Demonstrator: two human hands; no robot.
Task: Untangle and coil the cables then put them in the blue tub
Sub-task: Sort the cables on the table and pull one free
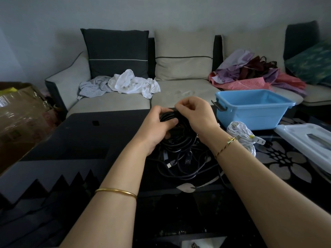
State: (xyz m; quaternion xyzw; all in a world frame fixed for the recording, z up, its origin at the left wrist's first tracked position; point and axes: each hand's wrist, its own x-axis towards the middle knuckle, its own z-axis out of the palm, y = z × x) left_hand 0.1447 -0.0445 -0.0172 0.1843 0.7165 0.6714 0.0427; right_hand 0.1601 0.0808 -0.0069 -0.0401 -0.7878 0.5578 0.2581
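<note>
Over a dark bench with a pale flower pattern, the left hand grips a coil of black cable, fingers curled round its loops, while the right hand pinches a strand at the top of that coil. Beneath the coil, more loose black cables lie tangled on the bench, and a coiled white cable rests just right of the right wrist. The blue tub stands on the bench's far right corner, behind the white cable, with a grey sofa beyond.
</note>
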